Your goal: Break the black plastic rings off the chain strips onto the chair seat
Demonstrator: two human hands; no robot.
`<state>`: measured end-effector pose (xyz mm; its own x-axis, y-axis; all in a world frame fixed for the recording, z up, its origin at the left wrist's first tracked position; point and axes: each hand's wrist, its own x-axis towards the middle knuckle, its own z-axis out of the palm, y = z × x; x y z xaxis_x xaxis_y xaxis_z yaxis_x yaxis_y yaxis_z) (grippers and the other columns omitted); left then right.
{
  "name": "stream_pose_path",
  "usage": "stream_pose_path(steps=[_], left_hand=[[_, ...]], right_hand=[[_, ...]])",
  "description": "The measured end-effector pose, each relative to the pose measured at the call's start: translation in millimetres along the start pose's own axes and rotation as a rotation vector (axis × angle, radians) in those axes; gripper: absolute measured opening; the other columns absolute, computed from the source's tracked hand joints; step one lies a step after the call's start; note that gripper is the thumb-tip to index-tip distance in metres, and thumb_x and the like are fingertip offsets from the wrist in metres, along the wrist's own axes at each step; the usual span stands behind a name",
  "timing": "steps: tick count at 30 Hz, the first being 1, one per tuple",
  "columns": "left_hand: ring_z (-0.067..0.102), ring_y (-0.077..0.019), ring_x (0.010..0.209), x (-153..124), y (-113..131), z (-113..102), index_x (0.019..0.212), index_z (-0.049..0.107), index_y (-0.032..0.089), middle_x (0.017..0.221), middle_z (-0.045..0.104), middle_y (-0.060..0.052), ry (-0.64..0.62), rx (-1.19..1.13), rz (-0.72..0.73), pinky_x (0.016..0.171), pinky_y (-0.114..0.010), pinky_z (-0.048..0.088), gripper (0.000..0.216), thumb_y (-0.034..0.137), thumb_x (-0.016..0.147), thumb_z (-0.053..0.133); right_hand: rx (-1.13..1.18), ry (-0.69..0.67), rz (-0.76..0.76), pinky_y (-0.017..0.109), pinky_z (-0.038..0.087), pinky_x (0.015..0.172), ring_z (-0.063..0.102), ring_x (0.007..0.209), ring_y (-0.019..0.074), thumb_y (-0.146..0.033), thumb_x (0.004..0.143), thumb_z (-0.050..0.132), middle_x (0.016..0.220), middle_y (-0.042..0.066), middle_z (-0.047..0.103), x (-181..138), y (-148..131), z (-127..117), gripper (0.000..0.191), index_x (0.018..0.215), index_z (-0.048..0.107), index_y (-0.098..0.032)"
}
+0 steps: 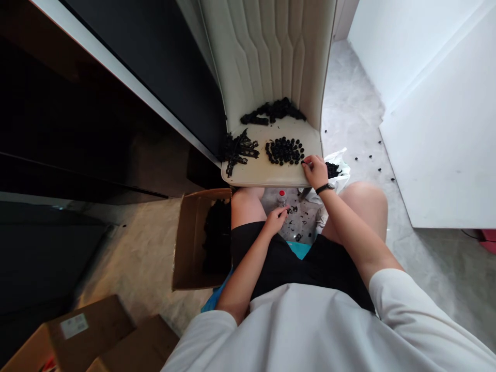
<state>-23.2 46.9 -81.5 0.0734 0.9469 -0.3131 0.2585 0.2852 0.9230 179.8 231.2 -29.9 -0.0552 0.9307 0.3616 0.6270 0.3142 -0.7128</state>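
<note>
A cream chair seat point(267, 173) in front of me carries a cluster of small black round parts point(284, 151), a pile of black strips point(238, 150) at its left edge and more black pieces point(273, 111) against the backrest. My right hand point(314, 170) rests on the seat's right front corner, its fingers pinched at the edge of the round parts. My left hand point(276, 219) sits low between my knees, fingers curled round a small dark piece I cannot make out.
An open cardboard box point(194, 243) with dark contents stands by my left knee. A white plastic bag point(336, 168) of black parts lies right of the seat. Loose parts and a small red-capped bottle point(282, 197) are on the floor. More boxes point(93, 336) sit lower left.
</note>
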Motion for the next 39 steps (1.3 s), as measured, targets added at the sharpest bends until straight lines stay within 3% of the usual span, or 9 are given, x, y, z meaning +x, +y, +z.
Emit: stream_pose_path(steps=[5,8,11,13,18,22,31,35,39], left_hand=[[0.062,-0.0123,0.072,3,0,1,0.148,0.064,0.017,0.089,0.070,-0.003,0.039,-0.158,0.023,0.080,-0.028,0.058,0.054,0.016,0.095,0.053],[0.063,-0.0119,0.073,3,-1,0,0.150,0.056,0.019,0.084,0.064,0.000,0.068,-0.229,0.048,0.075,-0.026,0.056,0.056,0.015,0.094,0.053],[0.063,-0.0121,0.074,2,-3,-1,0.142,0.057,0.020,0.085,0.062,0.000,0.086,-0.213,0.103,0.074,-0.025,0.054,0.045,0.020,0.097,0.054],[0.065,-0.0135,0.078,-1,-3,-3,0.140,0.058,0.021,0.088,0.062,-0.001,0.096,-0.165,0.152,0.077,-0.027,0.055,0.041,0.025,0.099,0.056],[0.069,-0.0158,0.086,-9,3,-6,0.143,0.055,0.020,0.095,0.063,-0.003,0.048,-0.116,0.290,0.092,-0.035,0.059,0.043,0.032,0.102,0.059],[0.069,-0.0161,0.084,-14,7,-8,0.147,0.054,0.020,0.093,0.063,-0.002,-0.054,-0.082,0.362,0.092,-0.036,0.059,0.045,0.032,0.104,0.059],[0.073,-0.0186,0.091,-20,8,-10,0.140,0.053,0.019,0.098,0.073,-0.007,-0.160,-0.079,0.407,0.095,-0.037,0.060,0.039,0.039,0.107,0.059],[0.071,-0.0168,0.081,-20,5,-8,0.132,0.051,0.021,0.094,0.072,-0.005,-0.160,-0.105,0.318,0.082,-0.033,0.061,0.038,0.049,0.108,0.056],[0.061,-0.0157,0.067,-21,10,-10,0.123,0.057,0.020,0.078,0.064,-0.001,-0.115,0.009,0.288,0.070,-0.031,0.054,0.044,0.060,0.110,0.045]], right_hand=[[0.029,0.033,0.083,0.042,0.050,0.086,0.055,0.084,0.0246,-0.023,0.085,0.065,0.094,0.007,0.065,0,3,2,0.016,0.098,0.056,-0.024],[0.057,0.092,0.097,0.043,0.050,0.086,0.055,0.086,0.0244,-0.024,0.084,0.067,0.104,0.009,0.064,-9,-5,-5,0.024,0.104,0.055,-0.024],[0.071,0.145,0.112,0.042,0.050,0.083,0.057,0.087,0.0246,-0.028,0.092,0.060,0.108,0.011,0.063,-36,-22,-18,0.015,0.105,0.055,-0.023],[0.104,0.026,0.141,0.039,0.048,0.078,0.057,0.081,0.0236,-0.033,0.098,0.055,0.094,0.008,0.063,-64,-34,-26,0.009,0.097,0.056,-0.023],[0.233,-0.430,0.270,0.036,0.043,0.071,0.060,0.074,0.0228,-0.050,0.106,0.049,0.078,0.005,0.068,-145,-53,-27,0.033,0.085,0.054,-0.025],[0.351,-0.537,0.394,0.035,0.045,0.070,0.061,0.073,0.0224,-0.065,0.106,0.044,0.078,0.004,0.068,-179,-60,-15,0.043,0.091,0.053,-0.026],[0.413,-0.561,0.304,0.034,0.045,0.073,0.063,0.077,0.0216,-0.073,0.099,0.054,0.084,0.004,0.070,-170,-66,-4,0.050,0.092,0.057,-0.024],[0.398,-0.544,0.276,0.034,0.042,0.072,0.061,0.076,0.0223,-0.076,0.100,0.049,0.081,0.005,0.069,-170,-71,-4,0.053,0.089,0.058,-0.024],[0.462,-0.510,0.360,0.033,0.038,0.065,0.050,0.066,0.0191,-0.088,0.093,0.050,0.068,0.000,0.056,-171,-77,-4,0.063,0.080,0.050,-0.026]])
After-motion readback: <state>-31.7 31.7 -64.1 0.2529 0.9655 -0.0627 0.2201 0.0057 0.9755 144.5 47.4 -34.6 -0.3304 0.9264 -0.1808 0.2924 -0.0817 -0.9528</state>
